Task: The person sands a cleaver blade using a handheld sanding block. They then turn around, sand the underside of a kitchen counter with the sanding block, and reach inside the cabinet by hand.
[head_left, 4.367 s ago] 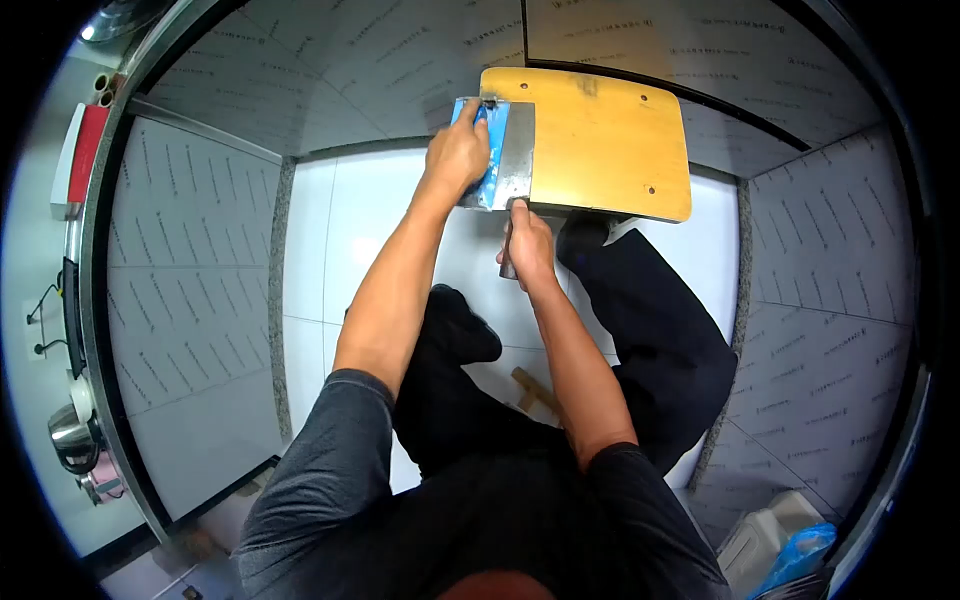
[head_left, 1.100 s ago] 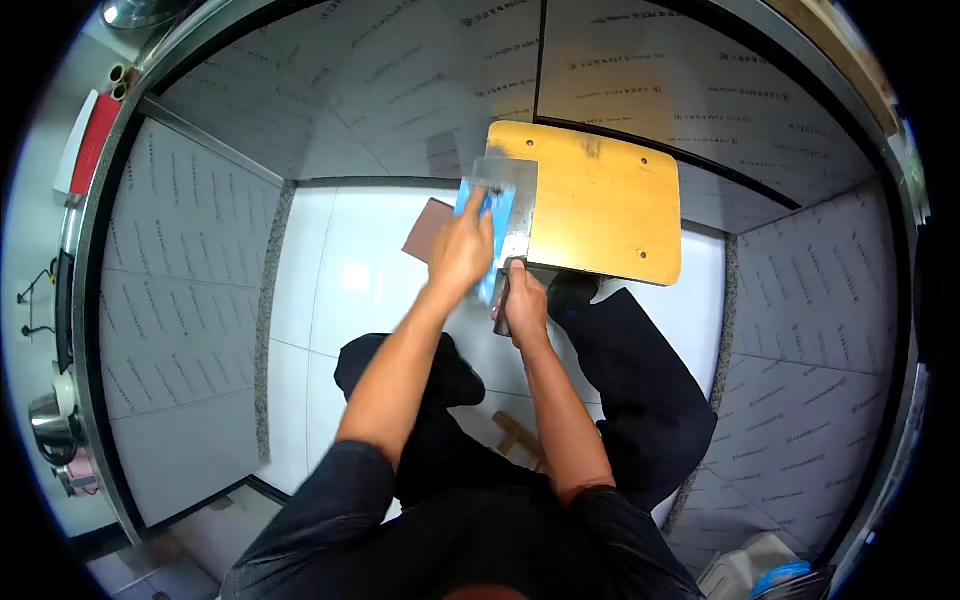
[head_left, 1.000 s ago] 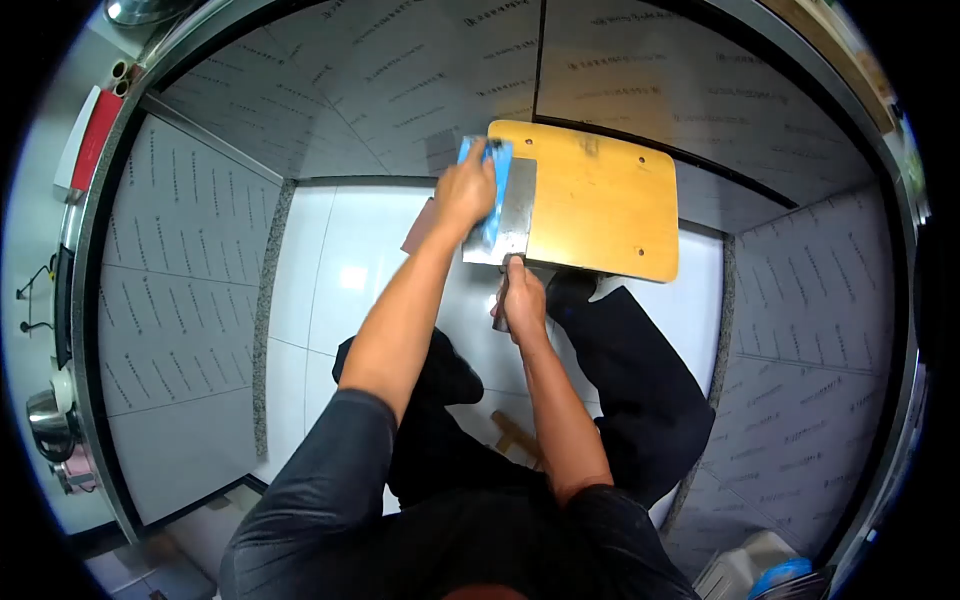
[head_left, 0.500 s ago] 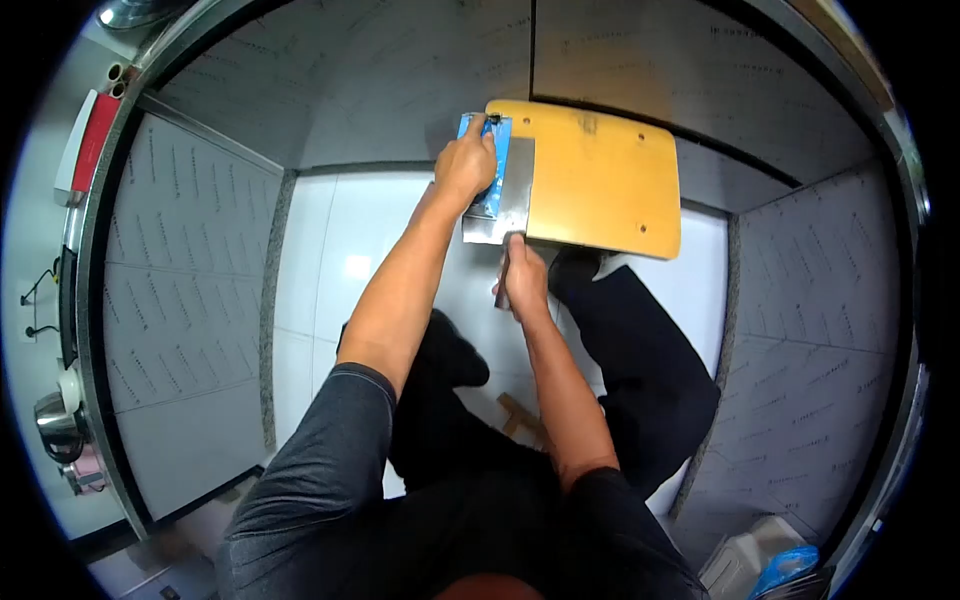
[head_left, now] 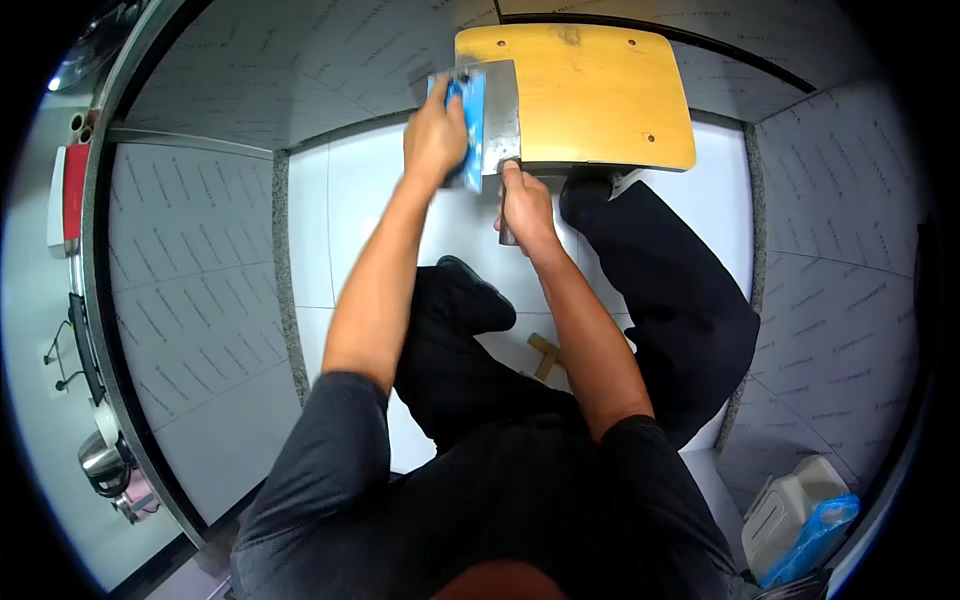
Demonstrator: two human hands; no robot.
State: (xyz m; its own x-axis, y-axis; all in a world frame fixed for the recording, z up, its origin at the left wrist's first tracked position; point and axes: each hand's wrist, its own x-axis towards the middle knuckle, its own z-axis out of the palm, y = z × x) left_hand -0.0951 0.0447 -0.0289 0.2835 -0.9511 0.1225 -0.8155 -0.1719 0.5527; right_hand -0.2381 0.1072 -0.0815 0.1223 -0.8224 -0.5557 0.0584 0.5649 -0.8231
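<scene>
A cleaver with a broad metal blade point(head_left: 502, 115) lies flat over the left edge of a yellow wooden stool seat point(head_left: 600, 95). My right hand point(head_left: 527, 207) is closed around its dark handle, thumb up near the blade. A flat, shiny blue packet point(head_left: 474, 125) lies along the left part of the blade, covering it there. My left hand point(head_left: 437, 137) grips this packet from the left, fingers pointing away from me and slightly blurred. What the packet contains cannot be made out.
My legs straddle white floor tiles point(head_left: 350, 240) below the seat. Grey panelled walls point(head_left: 190, 230) enclose the space. Between my legs is a small wooden piece point(head_left: 545, 355). A pale plastic container point(head_left: 790, 510) and a blue plastic bag point(head_left: 815, 535) are at the lower right.
The view has shifted, so the seat appears higher. Relative to the cleaver blade, my left hand and the blue packet have slid left and toward me. My right hand keeps its grip on the handle.
</scene>
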